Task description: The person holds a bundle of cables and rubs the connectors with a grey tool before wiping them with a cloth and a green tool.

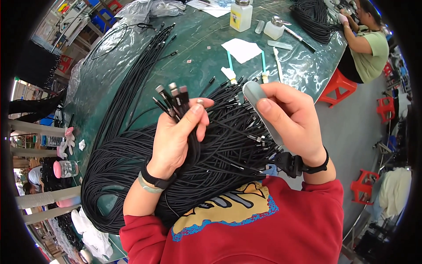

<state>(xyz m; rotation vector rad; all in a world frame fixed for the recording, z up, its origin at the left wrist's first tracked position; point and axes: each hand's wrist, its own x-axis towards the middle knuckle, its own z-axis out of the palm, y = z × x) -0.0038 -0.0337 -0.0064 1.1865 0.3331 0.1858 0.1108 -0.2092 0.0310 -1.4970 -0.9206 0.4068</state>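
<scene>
- Partly hidden, the left hand (176, 138) shows only its back; its fingers curl shut around a small bunch of black cables (173, 99), whose metal-tipped plug ends stand up above the thumb.
- How many cables sit in that grip cannot be counted; their lower lengths vanish behind the palm into the big cable heap (132, 171).
- The right hand (290, 121), just right of the heap, is closed around a flat grey tool (259, 105); thumb and forefinger pinch its rounded upper end, and its lower part is covered by the fingers.
- What the tool is made of is hard to tell; it looks smooth and dull.
- The heap spills over the near edge of the green table (198, 44), against the red sweatshirt (263, 229), so little bare room is left near the hands.
- Beyond the heap, the tabletop is covered in glossy, crinkled clear film, with a white paper scrap (241, 49) and two dispenser bottles (241, 15) well apart from the hands.
- At the far right table edge another person (369, 44) sits, cut off by the fisheye rim, beside red stools (336, 86).
</scene>
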